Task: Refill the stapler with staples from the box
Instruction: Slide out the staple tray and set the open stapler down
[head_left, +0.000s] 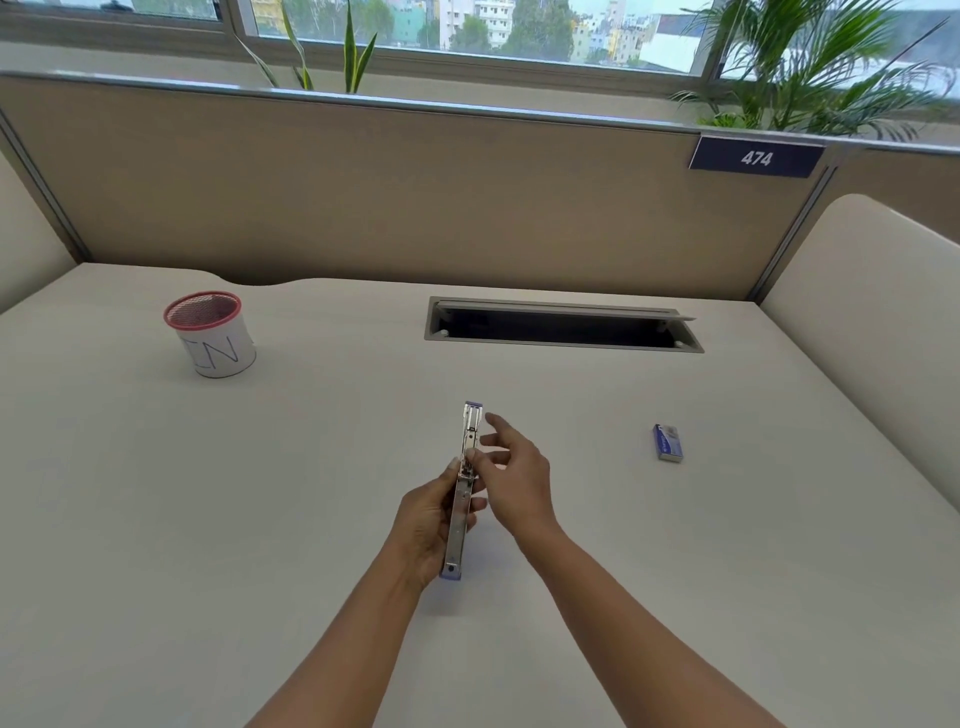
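On desk, one stapler in left hand, one staple box apart

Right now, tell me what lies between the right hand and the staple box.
Nothing: the head view shows only bare desk between the right hand, by the stapler that the left hand holds, and the box.

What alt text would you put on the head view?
A person's left hand holds an opened stapler over a beige desk while the right hand touches its middle. A small blue staple box lies on the desk to the right, and a red-rimmed cup marked IN stands far left.
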